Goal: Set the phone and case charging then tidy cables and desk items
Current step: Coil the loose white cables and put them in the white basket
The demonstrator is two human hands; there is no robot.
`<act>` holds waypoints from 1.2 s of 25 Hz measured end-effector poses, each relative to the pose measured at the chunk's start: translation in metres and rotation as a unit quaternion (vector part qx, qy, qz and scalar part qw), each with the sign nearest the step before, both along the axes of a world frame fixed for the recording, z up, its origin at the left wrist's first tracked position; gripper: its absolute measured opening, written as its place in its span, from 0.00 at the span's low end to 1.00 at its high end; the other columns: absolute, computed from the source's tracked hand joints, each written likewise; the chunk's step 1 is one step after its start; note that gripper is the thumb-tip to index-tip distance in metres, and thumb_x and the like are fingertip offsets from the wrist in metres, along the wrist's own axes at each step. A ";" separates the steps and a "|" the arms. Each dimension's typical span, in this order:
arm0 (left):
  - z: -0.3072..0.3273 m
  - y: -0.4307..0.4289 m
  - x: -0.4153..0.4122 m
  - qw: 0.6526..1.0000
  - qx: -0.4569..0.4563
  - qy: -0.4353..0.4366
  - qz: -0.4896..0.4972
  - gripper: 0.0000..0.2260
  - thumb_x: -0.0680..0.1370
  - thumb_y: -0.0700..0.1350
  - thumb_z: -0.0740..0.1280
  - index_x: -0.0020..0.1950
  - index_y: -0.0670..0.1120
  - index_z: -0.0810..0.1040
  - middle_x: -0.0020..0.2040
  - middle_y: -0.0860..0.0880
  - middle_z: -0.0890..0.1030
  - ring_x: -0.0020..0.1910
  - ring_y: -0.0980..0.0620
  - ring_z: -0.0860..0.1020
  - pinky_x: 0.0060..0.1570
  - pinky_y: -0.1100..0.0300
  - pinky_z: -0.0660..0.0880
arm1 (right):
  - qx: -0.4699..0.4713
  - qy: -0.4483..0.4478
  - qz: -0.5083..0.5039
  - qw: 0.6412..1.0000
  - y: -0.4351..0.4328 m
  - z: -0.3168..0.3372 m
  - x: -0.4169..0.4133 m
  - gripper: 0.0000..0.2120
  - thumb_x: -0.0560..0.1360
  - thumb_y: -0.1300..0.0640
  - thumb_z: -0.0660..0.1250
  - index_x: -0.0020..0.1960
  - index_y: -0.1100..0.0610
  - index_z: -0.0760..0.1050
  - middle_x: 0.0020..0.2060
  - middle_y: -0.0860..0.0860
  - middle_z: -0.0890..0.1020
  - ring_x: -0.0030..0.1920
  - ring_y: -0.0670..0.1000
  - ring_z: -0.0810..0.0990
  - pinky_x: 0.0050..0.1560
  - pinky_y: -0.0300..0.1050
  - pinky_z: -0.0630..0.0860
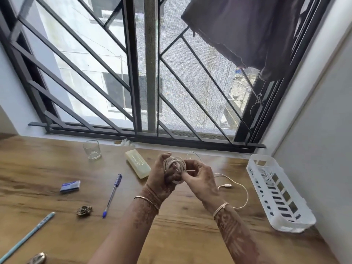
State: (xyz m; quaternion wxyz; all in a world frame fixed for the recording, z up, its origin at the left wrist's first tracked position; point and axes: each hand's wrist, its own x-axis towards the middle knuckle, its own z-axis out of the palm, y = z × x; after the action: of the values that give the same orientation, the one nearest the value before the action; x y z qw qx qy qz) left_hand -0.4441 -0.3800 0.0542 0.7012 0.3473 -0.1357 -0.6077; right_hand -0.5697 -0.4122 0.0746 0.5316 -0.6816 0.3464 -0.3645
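One head-worn wide-angle camera looks forward and down, close over the wooden desk (47, 164), facing the barred window (131, 73).

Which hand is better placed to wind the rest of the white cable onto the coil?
Right. The left hand is occupied holding the coil, while the right hand pinches the loose tail, which trails across the desk on that same side.

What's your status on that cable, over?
Left hand grips the coiled white cable; right hand pinches a strand. Loose tail on desk, not yet wound. White basket at right, path open.
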 end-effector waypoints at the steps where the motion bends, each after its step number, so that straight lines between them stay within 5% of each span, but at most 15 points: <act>1: -0.006 -0.002 0.002 1.000 0.011 -0.008 0.006 0.24 0.72 0.53 0.62 0.50 0.31 0.78 0.22 0.47 0.72 0.17 0.56 0.65 0.16 0.70 0.63 | 0.000 -0.011 -0.011 1.000 0.001 -0.001 0.000 0.12 0.69 0.68 0.69 0.44 0.52 0.81 0.39 0.51 0.86 0.39 0.47 0.85 0.41 0.39 0.81; 6: -0.002 -0.001 -0.006 0.994 0.046 -0.044 0.085 0.15 0.77 0.47 0.61 0.38 0.36 0.73 0.19 0.49 0.73 0.15 0.56 0.70 0.15 0.69 0.65 | 0.064 -0.063 -0.006 0.996 0.001 -0.002 0.000 0.10 0.69 0.68 0.71 0.46 0.56 0.79 0.40 0.54 0.85 0.39 0.49 0.84 0.43 0.42 0.80; 10: -0.006 -0.003 -0.008 0.987 0.066 -0.070 0.128 0.27 0.71 0.49 0.70 0.59 0.29 0.73 0.48 0.31 0.79 0.37 0.44 0.80 0.32 0.58 0.79 | 0.190 -0.154 0.061 0.968 -0.004 -0.004 -0.002 0.14 0.70 0.73 0.69 0.50 0.59 0.75 0.41 0.57 0.84 0.39 0.51 0.81 0.44 0.43 0.78; 14: -0.012 -0.004 -0.010 0.981 0.084 -0.081 0.156 0.22 0.75 0.50 0.68 0.59 0.32 0.75 0.47 0.35 0.79 0.35 0.46 0.80 0.32 0.59 0.78 | 0.083 -0.114 0.089 0.986 -0.003 -0.009 -0.003 0.20 0.68 0.67 0.74 0.57 0.59 0.74 0.46 0.60 0.83 0.43 0.49 0.82 0.46 0.43 0.79; 17: -0.011 -0.004 -0.015 0.982 0.090 -0.083 0.145 0.19 0.76 0.55 0.66 0.48 0.38 0.78 0.41 0.39 0.80 0.29 0.48 0.79 0.26 0.61 0.76 | -0.114 -0.027 0.000 0.993 -0.003 -0.017 0.000 0.15 0.70 0.62 0.73 0.55 0.50 0.79 0.47 0.45 0.83 0.44 0.42 0.81 0.47 0.43 0.80; 20: -0.004 -0.002 -0.016 0.984 0.076 -0.089 0.137 0.17 0.72 0.60 0.66 0.40 0.46 0.74 0.31 0.47 0.71 0.21 0.54 0.69 0.18 0.67 0.65 | -0.244 0.016 -0.034 0.969 -0.006 -0.024 -0.001 0.12 0.74 0.55 0.70 0.56 0.45 0.80 0.52 0.40 0.79 0.52 0.41 0.79 0.50 0.44 0.80; 23: 0.002 0.002 -0.014 0.989 0.056 -0.093 0.098 0.16 0.70 0.59 0.69 0.39 0.46 0.74 0.29 0.50 0.67 0.21 0.56 0.66 0.19 0.66 0.65 | -0.247 0.014 -0.066 0.967 -0.012 -0.022 0.001 0.09 0.74 0.50 0.69 0.53 0.41 0.80 0.53 0.41 0.78 0.56 0.45 0.78 0.52 0.46 0.79; 26: 0.007 0.004 -0.013 0.990 0.044 -0.111 0.077 0.14 0.69 0.53 0.73 0.44 0.44 0.76 0.30 0.51 0.69 0.21 0.57 0.68 0.22 0.65 0.70 | -0.240 0.000 -0.092 0.966 -0.015 -0.013 0.000 0.07 0.73 0.54 0.71 0.45 0.42 0.81 0.45 0.41 0.81 0.48 0.41 0.80 0.49 0.42 0.78; 30: 0.008 0.005 -0.010 0.987 0.053 -0.124 0.084 0.14 0.67 0.51 0.74 0.41 0.47 0.72 0.26 0.53 0.70 0.25 0.55 0.69 0.24 0.65 0.72 | -0.210 0.001 -0.105 0.972 -0.021 -0.009 0.001 0.05 0.75 0.49 0.68 0.43 0.47 0.81 0.37 0.42 0.84 0.39 0.42 0.83 0.44 0.51 0.80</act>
State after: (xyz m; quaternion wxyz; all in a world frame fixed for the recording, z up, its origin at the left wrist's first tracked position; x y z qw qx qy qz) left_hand -0.4545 -0.3749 0.0620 0.7081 0.4667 -0.1597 -0.5052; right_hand -0.5690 -0.4333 0.0655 0.3351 -0.7379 0.3328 -0.4820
